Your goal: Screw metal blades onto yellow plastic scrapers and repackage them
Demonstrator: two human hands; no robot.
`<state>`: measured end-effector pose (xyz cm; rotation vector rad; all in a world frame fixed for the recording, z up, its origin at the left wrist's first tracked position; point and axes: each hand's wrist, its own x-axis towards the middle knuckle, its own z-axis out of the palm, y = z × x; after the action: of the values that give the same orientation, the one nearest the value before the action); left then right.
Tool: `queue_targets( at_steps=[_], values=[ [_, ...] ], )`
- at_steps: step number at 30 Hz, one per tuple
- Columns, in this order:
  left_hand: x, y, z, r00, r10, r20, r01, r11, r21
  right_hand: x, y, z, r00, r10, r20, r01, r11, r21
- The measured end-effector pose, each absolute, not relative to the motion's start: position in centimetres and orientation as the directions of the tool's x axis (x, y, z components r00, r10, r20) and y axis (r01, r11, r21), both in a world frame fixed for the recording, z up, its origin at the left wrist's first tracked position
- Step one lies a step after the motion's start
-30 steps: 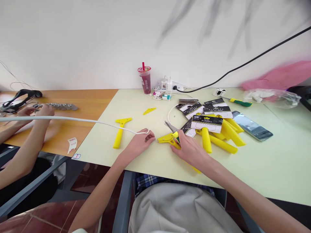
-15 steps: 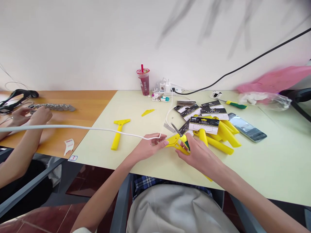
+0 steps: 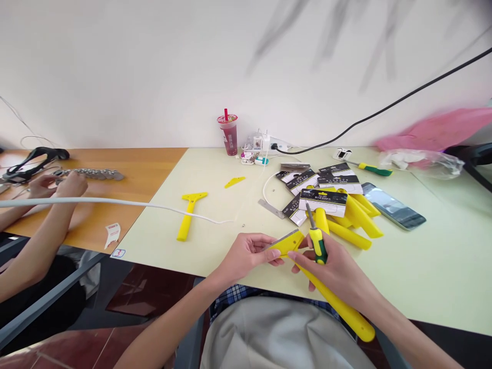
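Observation:
My left hand point(image 3: 253, 256) is closed on the head of a yellow scraper point(image 3: 334, 297), thumb on top. A thin grey blade edge point(image 3: 286, 238) shows along that head. The scraper's long handle slants down to the right, past the table's front edge. My right hand point(image 3: 330, 261) pinches the scraper near its neck and also holds a yellow-green screwdriver point(image 3: 317, 241), its tip pointing up and away. Behind my hands lie a loose metal blade point(image 3: 271, 209) and a pile of yellow scraper handles point(image 3: 359, 215) with black-and-white cards point(image 3: 322, 201).
Another yellow scraper point(image 3: 188, 218) and a small yellow plate point(image 3: 234, 182) lie to the left. At the back stand a drink cup point(image 3: 229, 136) and a power strip point(image 3: 279, 143). A phone point(image 3: 394, 205) and second screwdriver point(image 3: 374, 168) lie right. A co-worker's hands point(image 3: 71, 184) handle metal pieces.
The scraper has turned and come nearer to me, so its handle now points down right. Both hands moved lower. The screwdriver has swung more upright. The white cable's end is no longer at my left fingers.

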<state>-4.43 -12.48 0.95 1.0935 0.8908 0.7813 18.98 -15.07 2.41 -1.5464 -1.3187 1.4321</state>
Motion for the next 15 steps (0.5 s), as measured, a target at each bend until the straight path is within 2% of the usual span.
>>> queue_targets(
  at_steps=[3,15],
  values=[
    [-4.4,-13.0,0.7,0.424,0.881,-0.212,-0.092,0.274,0.957,18.9,-15.5,2.3,-0.098,0.944,-0.315,0.09,-0.307,-0.948],
    [-4.2,-12.1,0.9,0.328,0.938,-0.115,-0.048,0.138,0.989,18.0,-15.4,1.3,-0.066,0.932,-0.357,-0.185,-0.363,-0.913]
  ],
)
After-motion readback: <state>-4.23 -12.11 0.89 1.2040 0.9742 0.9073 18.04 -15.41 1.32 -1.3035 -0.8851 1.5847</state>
